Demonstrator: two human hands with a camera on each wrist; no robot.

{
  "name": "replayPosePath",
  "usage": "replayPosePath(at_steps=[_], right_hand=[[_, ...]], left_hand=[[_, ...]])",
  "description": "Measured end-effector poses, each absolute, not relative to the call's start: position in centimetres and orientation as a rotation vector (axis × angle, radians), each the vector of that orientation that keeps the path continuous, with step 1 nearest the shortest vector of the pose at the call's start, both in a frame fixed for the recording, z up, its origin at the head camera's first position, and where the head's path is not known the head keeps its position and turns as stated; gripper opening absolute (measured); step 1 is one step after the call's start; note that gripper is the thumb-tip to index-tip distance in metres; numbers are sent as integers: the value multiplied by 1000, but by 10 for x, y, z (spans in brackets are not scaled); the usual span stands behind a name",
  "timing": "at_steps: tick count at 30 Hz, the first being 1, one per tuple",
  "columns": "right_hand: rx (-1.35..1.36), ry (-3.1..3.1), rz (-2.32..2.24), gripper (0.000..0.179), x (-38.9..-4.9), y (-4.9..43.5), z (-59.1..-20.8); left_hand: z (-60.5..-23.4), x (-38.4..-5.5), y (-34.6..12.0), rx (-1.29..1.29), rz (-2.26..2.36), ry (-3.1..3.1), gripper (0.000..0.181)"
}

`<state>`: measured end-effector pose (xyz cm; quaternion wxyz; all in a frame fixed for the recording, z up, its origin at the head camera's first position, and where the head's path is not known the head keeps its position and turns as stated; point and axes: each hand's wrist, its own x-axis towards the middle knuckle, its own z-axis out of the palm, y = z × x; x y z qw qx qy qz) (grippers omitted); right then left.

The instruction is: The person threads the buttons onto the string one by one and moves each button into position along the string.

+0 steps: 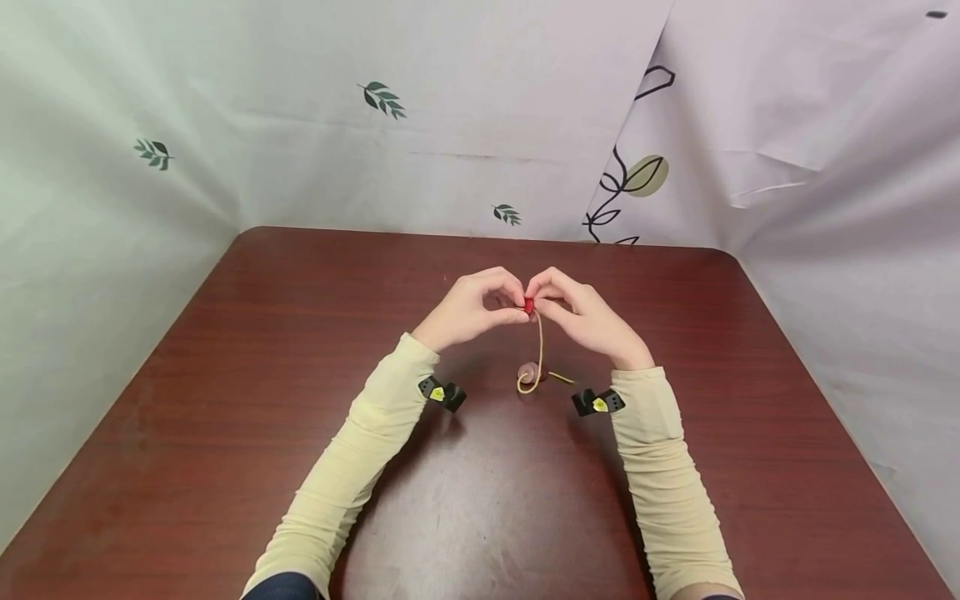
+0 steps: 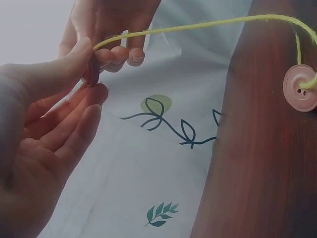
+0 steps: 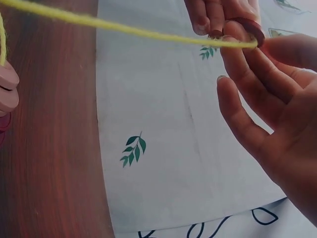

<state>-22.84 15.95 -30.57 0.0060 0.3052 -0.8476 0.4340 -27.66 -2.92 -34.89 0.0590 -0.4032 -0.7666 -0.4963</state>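
Observation:
A red button [image 1: 528, 306] is held up above the table between both hands. My left hand [image 1: 474, 310] pinches it between thumb and fingers from the left. From the right, my right hand [image 1: 588, 321] pinches it at the edge, thumb and fingertips touching it. Yellow string [image 2: 198, 25] runs up to the red button [image 2: 90, 73]; fingers hide how it passes through. Lower on the string is a pink button [image 2: 299, 89] with the string through its holes. A darker pinkish-red button [image 3: 4, 128] shows partly below the pink one [image 3: 7, 89] in the right wrist view.
The dark reddish-brown table [image 1: 225, 375] spreads under both arms. Pale leaf-printed sheeting [image 1: 450, 108] hangs behind and at the sides. A small black wrist camera [image 1: 442, 393] sticks out from the left sleeve, another [image 1: 597, 402] from the right.

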Motion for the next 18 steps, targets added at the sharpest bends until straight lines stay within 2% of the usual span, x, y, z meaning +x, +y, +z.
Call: replayPosePath(at_steps=[18], right_hand=[[807, -2700, 1354, 17, -232, 160, -309]], left_hand=[[-349, -277, -30, -1150, -1474, -2353, 8]])
